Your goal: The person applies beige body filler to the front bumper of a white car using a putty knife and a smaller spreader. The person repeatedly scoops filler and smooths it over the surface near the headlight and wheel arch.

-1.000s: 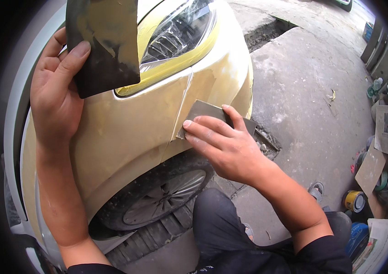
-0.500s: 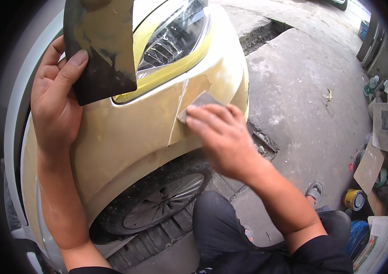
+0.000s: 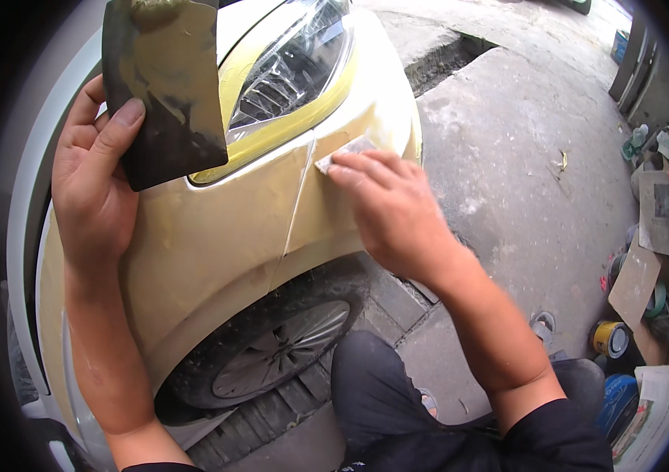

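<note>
My left hand [image 3: 98, 177] grips a dark flat board [image 3: 165, 138] by its lower left corner, thumb on its face. Tan putty is smeared over the board, with a lump at its top edge. My right hand [image 3: 393, 208] is closed on a putty spreader [image 3: 346, 153], a small grey flat blade whose edge lies against the car bumper [image 3: 342, 208]. The bumper and fender [image 3: 201, 236] are coated in tan filler, with a pale seam running down between them. Yellow tape frames the headlight [image 3: 291, 75] just above.
Below the fender is the wheel [image 3: 283, 350]. A pit [image 3: 449, 63] opens in the concrete floor beyond the bumper. At the right stand a yellow can [image 3: 610, 340], cardboard [image 3: 635, 287], a blue round container [image 3: 618, 405] and newspapers [image 3: 657, 409].
My right hand has moved up and slightly right along the bumper with the spreader. The board in my left hand has dropped a little, showing the putty lump at its top.
</note>
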`<state>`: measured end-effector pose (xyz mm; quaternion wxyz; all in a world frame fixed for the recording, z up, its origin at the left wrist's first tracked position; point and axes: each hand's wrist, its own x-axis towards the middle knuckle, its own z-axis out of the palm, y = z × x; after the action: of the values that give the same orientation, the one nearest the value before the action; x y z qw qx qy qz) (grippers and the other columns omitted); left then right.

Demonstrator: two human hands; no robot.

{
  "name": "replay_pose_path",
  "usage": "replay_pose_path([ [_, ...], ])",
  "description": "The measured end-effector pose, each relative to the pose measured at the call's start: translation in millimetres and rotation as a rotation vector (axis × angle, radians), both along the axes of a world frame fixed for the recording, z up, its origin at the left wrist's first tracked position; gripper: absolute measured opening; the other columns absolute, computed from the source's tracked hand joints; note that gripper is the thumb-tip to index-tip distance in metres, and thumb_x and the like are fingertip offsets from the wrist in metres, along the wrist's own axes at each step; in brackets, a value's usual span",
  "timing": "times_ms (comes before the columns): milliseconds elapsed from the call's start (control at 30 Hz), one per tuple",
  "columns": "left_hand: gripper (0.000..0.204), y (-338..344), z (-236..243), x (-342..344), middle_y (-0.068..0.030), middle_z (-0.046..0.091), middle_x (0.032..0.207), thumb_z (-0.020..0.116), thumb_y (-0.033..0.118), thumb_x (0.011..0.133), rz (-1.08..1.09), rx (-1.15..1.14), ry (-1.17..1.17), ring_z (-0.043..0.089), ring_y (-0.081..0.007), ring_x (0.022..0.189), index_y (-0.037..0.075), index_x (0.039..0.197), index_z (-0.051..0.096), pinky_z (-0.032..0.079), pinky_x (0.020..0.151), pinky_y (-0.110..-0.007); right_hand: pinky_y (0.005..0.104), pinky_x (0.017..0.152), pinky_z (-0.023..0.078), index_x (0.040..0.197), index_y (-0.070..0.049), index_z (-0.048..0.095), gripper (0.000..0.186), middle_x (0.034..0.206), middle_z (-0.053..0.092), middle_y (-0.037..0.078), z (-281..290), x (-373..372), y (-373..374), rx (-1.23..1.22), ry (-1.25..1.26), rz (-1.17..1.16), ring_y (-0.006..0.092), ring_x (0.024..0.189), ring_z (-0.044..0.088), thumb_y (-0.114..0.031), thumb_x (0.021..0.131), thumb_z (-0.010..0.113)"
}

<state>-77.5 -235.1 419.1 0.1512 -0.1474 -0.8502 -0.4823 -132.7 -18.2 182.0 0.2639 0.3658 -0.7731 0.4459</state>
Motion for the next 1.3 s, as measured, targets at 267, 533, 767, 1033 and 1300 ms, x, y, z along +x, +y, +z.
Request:
replay_pose_path([
  [267,0.036,12.8,-12.3,1.0,-0.0146,0.074,0.115,0.06,0.007,0.103,-0.002,0.11,-0.049,0.072,-0.0175,0.104,-0.005,0.136,0.053,0.055,0.098,-0.029,0.0466,0.106,0.044,0.127,-0.004,0.068,0.037,0.137,0.067,0.011,-26.6,51.8,14.1,0.068,-0.156,0.033,0.0317,0.125,0.061,-0.001,0.09,0.065],
  [533,0.028,24.4,-23.0,8.1,-0.0135,0.076,0.107,0.059,0.004,0.105,-0.021,0.139,-0.163,0.071,-0.0134,0.096,-0.001,0.131,0.052,0.057,0.089,-0.029,0.0439,0.103,0.047,0.121,-0.003,0.071,0.032,0.132,0.07,0.011,77.3,-7.1,32.0,-0.251,0.238,-0.169,0.0309,0.122,0.063,0.0,0.089,0.069],
  [767,0.027,26.5,-22.5,10.5,-0.0124,0.076,0.106,0.057,0.003,0.106,-0.054,0.126,-0.163,0.07,-0.012,0.096,-0.001,0.132,0.052,0.056,0.089,-0.028,0.0435,0.104,0.048,0.115,-0.004,0.073,0.028,0.129,0.071,0.009,124.5,0.0,8.8,-0.198,0.358,-0.107,0.0288,0.121,0.065,0.0,0.087,0.069],
  [1033,0.027,24.8,-24.6,6.5,-0.0104,0.076,0.106,0.058,0.003,0.106,0.066,0.067,0.105,0.07,-0.0103,0.095,-0.001,0.132,0.054,0.055,0.087,-0.025,0.0458,0.109,0.047,0.122,-0.002,0.07,0.028,0.13,0.07,0.015,51.5,-15.1,32.4,-0.149,0.031,-0.057,0.0366,0.123,0.063,-0.001,0.095,0.063],
  [1300,0.034,17.4,-23.4,3.5,-0.0097,0.076,0.107,0.057,0.006,0.106,0.08,0.003,0.106,0.068,-0.0089,0.102,-0.003,0.139,0.052,0.048,0.098,-0.024,0.046,0.11,0.046,0.13,-0.001,0.064,0.034,0.137,0.066,0.016,-9.6,-32.9,19.2,-0.075,-0.119,0.023,0.0377,0.129,0.058,-0.003,0.097,0.06],
])
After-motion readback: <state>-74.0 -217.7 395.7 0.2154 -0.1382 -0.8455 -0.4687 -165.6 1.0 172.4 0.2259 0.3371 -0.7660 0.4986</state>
